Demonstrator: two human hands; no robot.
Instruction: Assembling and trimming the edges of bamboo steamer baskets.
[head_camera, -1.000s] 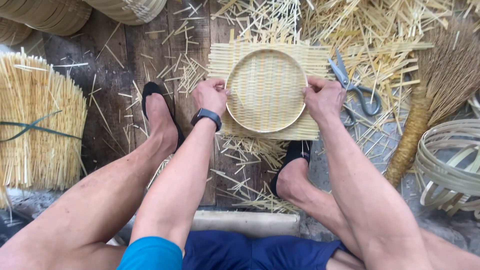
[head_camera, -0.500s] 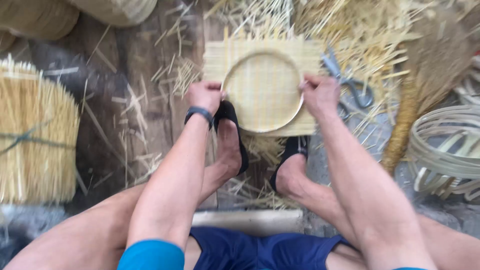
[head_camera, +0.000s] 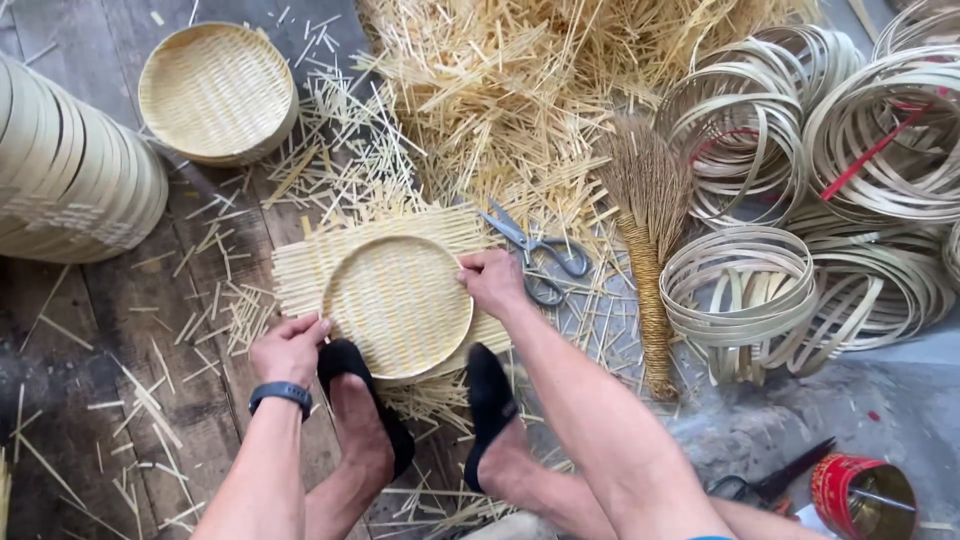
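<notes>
Both hands pinch the round woven tray (head_camera: 398, 305) rim: left hand (head_camera: 289, 348) at near-left edge, right hand (head_camera: 492, 281) opposite, on floorboards (head_camera: 90, 330).

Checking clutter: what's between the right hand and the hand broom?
Head view: grey-handled scissors lie on loose bamboo slivers between the right hand and the hand broom.

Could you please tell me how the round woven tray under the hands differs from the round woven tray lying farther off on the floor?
The near tray sits on a square woven mat whose edges stick out around it; the far tray has a clean round rim. The left hand and right hand press the near tray's rim; the far tray lies untouched. Both are pale, round and woven.
</notes>
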